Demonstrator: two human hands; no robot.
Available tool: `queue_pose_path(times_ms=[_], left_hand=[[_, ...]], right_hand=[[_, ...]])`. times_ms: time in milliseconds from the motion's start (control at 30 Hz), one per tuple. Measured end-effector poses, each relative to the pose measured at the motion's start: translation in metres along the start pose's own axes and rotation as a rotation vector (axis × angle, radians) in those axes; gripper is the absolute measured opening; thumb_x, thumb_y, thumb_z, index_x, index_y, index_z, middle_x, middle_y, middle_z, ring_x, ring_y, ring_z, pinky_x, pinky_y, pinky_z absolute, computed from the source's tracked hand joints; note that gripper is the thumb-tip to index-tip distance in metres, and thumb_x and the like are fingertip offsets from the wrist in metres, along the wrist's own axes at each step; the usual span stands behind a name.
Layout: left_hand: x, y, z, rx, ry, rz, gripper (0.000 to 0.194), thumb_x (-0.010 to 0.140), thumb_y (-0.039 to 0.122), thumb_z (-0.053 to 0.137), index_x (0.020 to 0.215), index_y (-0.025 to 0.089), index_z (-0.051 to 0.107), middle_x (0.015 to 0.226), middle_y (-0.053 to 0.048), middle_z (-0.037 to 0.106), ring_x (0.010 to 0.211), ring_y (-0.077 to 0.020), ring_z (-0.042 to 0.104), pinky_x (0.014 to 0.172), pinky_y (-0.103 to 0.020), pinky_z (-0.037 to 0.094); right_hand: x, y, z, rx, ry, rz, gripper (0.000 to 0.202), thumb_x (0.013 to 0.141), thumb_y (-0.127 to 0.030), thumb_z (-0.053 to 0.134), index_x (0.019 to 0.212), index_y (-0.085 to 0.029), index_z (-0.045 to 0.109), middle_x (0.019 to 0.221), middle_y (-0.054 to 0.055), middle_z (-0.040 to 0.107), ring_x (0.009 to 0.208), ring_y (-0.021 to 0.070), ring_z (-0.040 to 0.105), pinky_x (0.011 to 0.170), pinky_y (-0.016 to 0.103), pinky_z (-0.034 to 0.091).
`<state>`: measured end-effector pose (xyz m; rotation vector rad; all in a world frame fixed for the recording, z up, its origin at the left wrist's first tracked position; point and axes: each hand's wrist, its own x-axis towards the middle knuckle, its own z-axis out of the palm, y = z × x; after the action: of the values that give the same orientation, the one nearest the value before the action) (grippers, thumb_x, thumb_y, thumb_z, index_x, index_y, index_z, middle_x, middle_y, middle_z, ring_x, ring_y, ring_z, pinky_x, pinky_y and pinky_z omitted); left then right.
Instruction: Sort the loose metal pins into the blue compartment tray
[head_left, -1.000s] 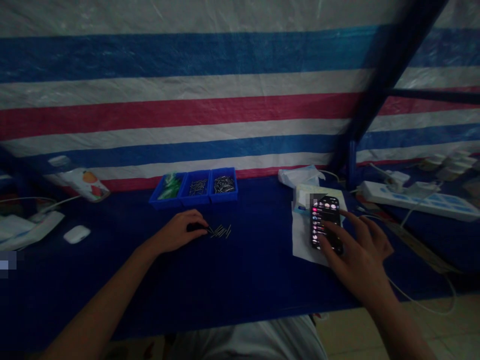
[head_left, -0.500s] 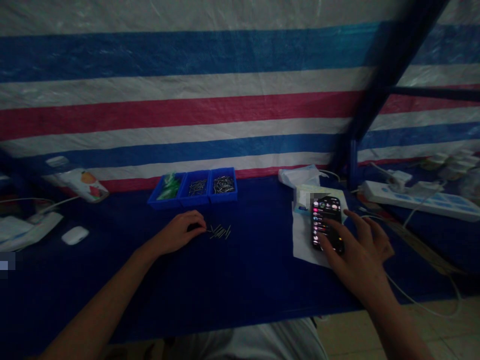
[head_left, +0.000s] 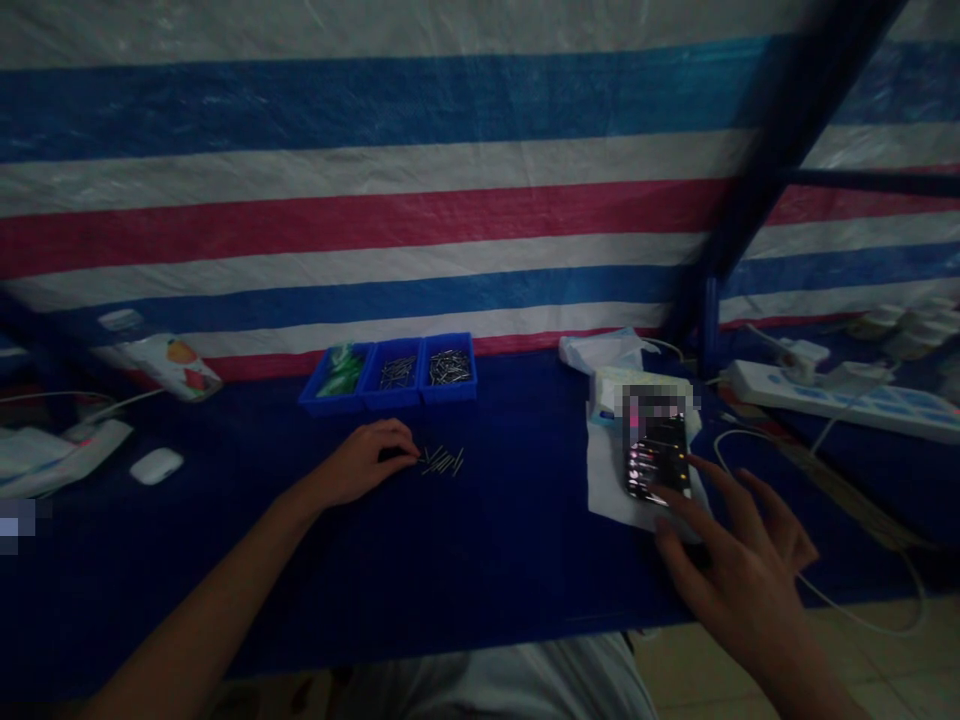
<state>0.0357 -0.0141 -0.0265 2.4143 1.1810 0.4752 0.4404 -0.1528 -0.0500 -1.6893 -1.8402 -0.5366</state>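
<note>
My left hand (head_left: 377,458) rests on the blue table with thumb and forefinger pinched together; whatever may be between the fingertips is too small to make out. Just right of those fingertips lies a small group of thin metal pins (head_left: 444,461), roughly side by side. My right hand (head_left: 739,560) has its fingers spread, with the index fingertip at the lower edge of a lit phone (head_left: 657,450). The phone leans on a white sheet of paper (head_left: 609,490), and the hand is not wrapped around it.
Three joined blue bins (head_left: 390,400) hold green plastic pieces and small metal parts. A bottle (head_left: 176,365) and a white earbud case (head_left: 156,466) are at left. Beyond the right hand lie a power strip (head_left: 825,400), white cables and a packet (head_left: 611,350) by the striped tarp.
My right hand has drawn back from the middle of the phone screen toward its lower edge, and the list on the screen has shifted. My left hand keeps its pinch.
</note>
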Motion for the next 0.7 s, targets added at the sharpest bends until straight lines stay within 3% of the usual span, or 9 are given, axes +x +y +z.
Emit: queue_pose_path(times_ms=[233,333,467,700], left_hand=[[0.003,0.0,0.001,0.012,-0.006,-0.023,0.019,0.094,0.029,0.048,0.09,0.021,0.064,0.096,-0.003,0.063,0.089,-0.0185,0.06,0.083,-0.033,0.047],[0.003,0.001,0.001,0.007,0.02,-0.084,0.02,0.094,0.031,0.047,0.092,0.021,0.064,0.094,-0.003,0.065,0.086,-0.0188,0.061,0.079,-0.032,0.047],[0.002,0.004,-0.001,-0.021,0.121,-0.129,0.019,0.093,0.03,0.047,0.093,0.021,0.064,0.09,-0.002,0.067,0.081,-0.0181,0.062,0.074,-0.03,0.048],[0.004,0.007,-0.002,-0.056,0.342,-0.129,0.021,0.087,0.036,0.059,0.099,0.02,0.067,0.085,-0.002,0.068,0.075,-0.0177,0.062,0.07,-0.03,0.049]], right_hand=[[0.001,0.003,0.005,-0.028,-0.094,-0.071,0.029,0.088,-0.036,0.049,0.106,-0.03,0.071,0.143,0.009,0.043,0.13,0.0443,0.033,0.09,0.061,0.035],[0.0,0.005,0.006,-0.008,-0.053,-0.085,0.028,0.088,-0.034,0.05,0.106,-0.029,0.07,0.14,0.009,0.045,0.13,0.0429,0.034,0.091,0.06,0.034],[0.0,0.005,0.006,0.053,0.049,-0.098,0.026,0.087,-0.03,0.052,0.108,-0.025,0.068,0.133,0.011,0.052,0.127,0.0389,0.039,0.094,0.055,0.033],[0.009,-0.006,0.002,0.083,0.083,-0.095,0.02,0.086,-0.029,0.055,0.1,-0.026,0.069,0.123,0.01,0.059,0.122,0.0379,0.044,0.093,0.054,0.034]])
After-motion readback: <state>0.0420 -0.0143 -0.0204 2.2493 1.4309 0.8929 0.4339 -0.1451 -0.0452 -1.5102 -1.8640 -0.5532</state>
